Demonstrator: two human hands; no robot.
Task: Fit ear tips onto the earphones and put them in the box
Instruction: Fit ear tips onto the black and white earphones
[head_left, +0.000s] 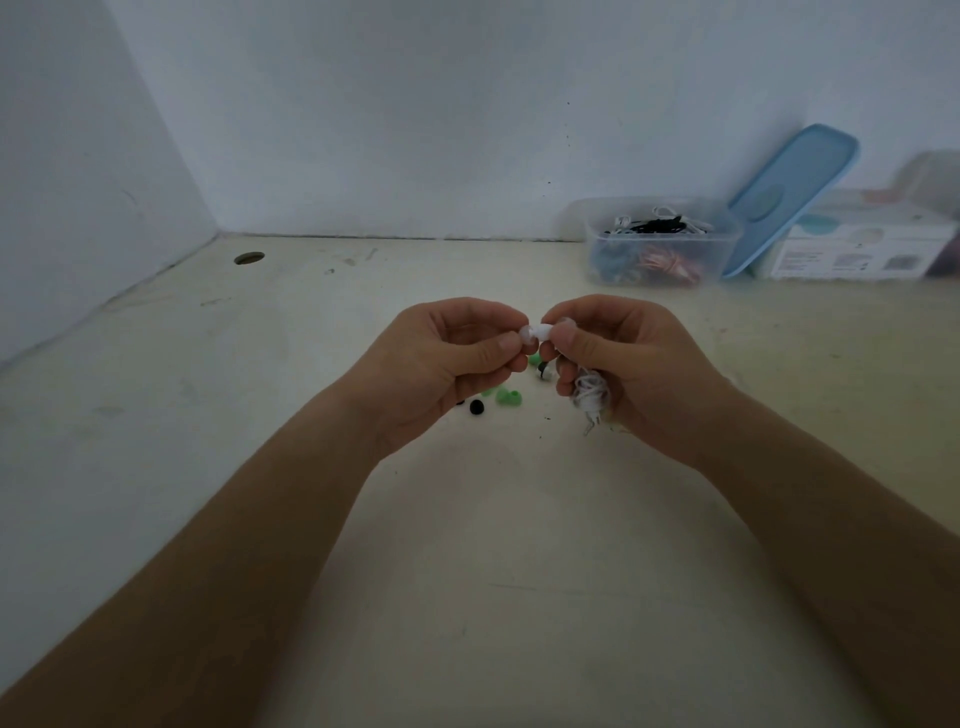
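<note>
Above mid-bench, a person's left hand (457, 358) pinches a white ear tip (525, 335) against the white earphone (546, 330), which is gripped by the right hand (623, 358). The right hand's lower fingers are curled round the bundled cable (589, 392). The tip looks soft, light and prone to slipping, so it is probably best held by its skirt. Loose green tips (506, 397) and a black tip (476, 407) lie on the bench (311, 467) below. The clear box (660, 244) stands open at the far right edge, with a blue lid (789, 192) leaning beside it.
</note>
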